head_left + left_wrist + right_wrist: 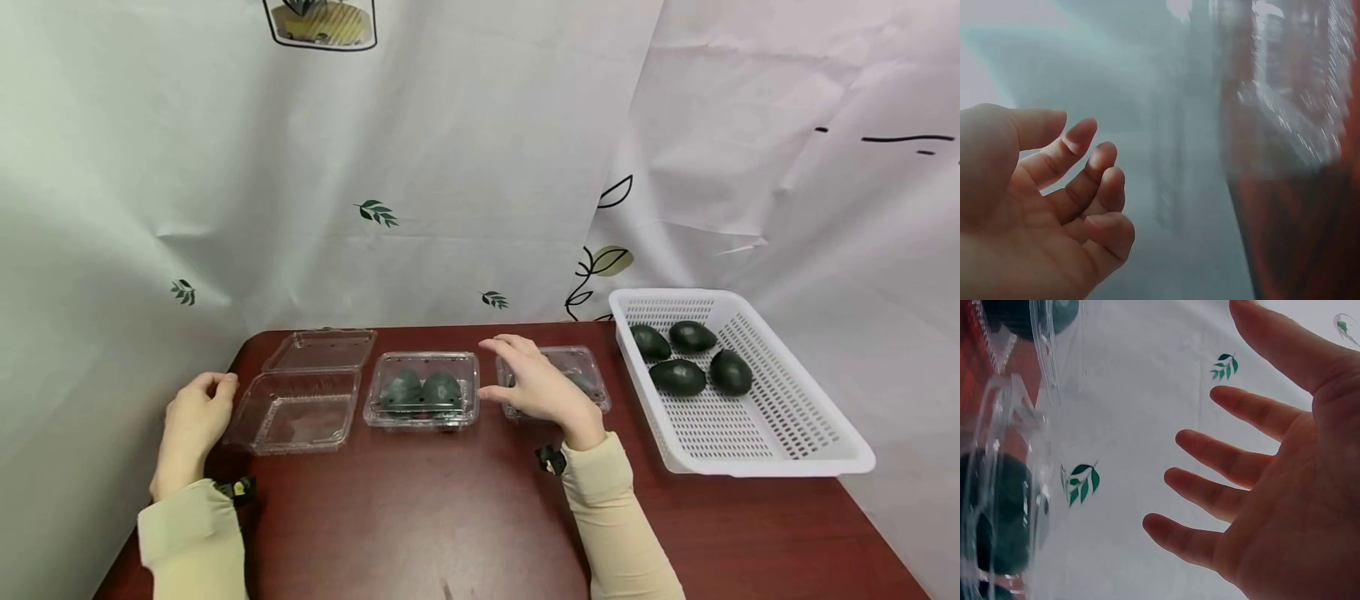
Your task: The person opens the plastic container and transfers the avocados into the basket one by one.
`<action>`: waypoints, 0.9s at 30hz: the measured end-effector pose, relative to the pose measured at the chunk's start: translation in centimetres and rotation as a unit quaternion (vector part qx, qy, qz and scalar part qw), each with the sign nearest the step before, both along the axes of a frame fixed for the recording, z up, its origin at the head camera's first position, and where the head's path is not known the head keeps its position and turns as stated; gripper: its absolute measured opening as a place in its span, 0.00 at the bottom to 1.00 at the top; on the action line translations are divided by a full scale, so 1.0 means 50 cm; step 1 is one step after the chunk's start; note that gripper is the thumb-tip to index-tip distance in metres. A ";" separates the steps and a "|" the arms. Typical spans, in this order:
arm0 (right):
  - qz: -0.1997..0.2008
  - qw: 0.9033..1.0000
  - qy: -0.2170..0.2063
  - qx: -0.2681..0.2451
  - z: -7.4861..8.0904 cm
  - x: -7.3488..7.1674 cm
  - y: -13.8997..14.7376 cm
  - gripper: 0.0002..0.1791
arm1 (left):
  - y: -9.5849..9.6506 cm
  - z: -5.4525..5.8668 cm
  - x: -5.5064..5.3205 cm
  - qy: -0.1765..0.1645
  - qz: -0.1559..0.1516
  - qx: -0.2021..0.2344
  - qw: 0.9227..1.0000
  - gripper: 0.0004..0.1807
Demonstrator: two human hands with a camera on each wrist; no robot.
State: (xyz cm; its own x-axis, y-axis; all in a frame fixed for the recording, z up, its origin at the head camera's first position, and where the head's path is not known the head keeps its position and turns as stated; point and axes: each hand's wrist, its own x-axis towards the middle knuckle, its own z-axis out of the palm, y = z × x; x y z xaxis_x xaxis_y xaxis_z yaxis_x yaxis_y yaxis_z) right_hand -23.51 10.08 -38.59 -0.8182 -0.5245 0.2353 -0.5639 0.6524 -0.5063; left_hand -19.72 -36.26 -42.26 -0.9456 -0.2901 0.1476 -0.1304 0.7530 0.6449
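Observation:
My left hand [193, 421], fingers loosely curled around nothing, is at the left of an open clear plastic clamshell [307, 421], whose lid [322, 350] lies folded back toward the wall. In the middle stands a closed clamshell [422, 421], with dark green avocados [441, 392] showing through its lid. Fingers spread and holding nothing, my right hand [543, 387] hovers between that box and another closed clamshell [577, 362], which it partly hides. In the left wrist view the left hand [1054, 194] is beside the blurred open clamshell [1291, 112].
At the right of the dark red table [420, 517] stands a white perforated plastic basket [817, 458] with several avocados [678, 377] in its left half. A pale printed cloth [465, 167] hangs directly behind the table.

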 end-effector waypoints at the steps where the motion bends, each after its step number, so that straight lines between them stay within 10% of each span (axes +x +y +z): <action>1: 0.002 1.000 -0.006 -0.002 -0.002 0.000 -0.006 0.38 | 0.009 0.005 0.000 0.002 -0.003 -0.001 1.000 0.27; 10: 0.022 0.999 -0.032 -0.011 -0.021 0.003 -0.051 0.33 | 0.117 0.040 -0.017 0.022 -0.079 0.017 0.996 0.24; 16: 0.017 0.999 -0.036 -0.007 -0.038 0.006 -0.056 0.31 | 0.195 0.032 -0.048 0.009 -0.153 0.090 0.984 0.19; 27: 0.034 0.999 -0.016 0.006 -0.055 0.006 -0.086 0.26 | 0.250 0.010 -0.050 -0.052 -0.201 0.167 0.964 0.17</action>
